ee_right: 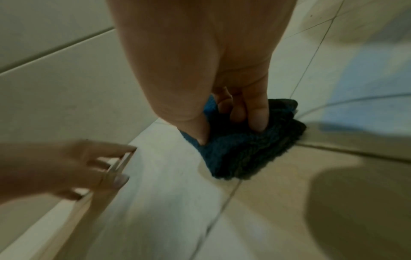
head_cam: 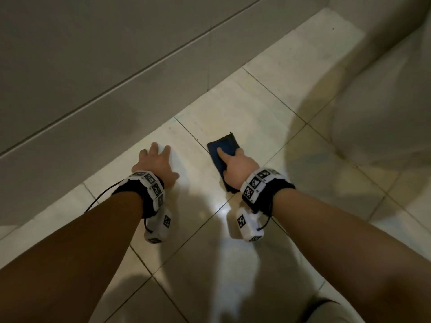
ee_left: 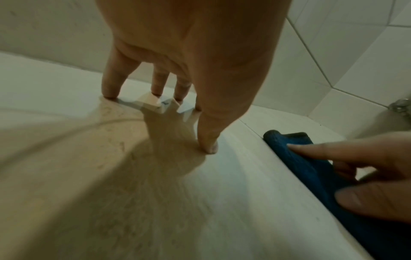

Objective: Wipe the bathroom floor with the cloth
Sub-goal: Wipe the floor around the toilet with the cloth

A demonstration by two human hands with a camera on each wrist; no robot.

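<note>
Two hands are in view: one left hand and one right hand. There is one dark blue cloth, folded, on the floor. Each wrist carries one black band, two wrist bands in all, each set with white blocks printed with black square markers. One pale rounded fixture stands at the right. One tiled wall runs along the left.

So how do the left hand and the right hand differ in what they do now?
The left hand spreads its fingers on the bare floor; the right hand presses on the blue cloth. The left holds nothing; the right's fingers dig into the cloth. Both are down on the floor.
</note>
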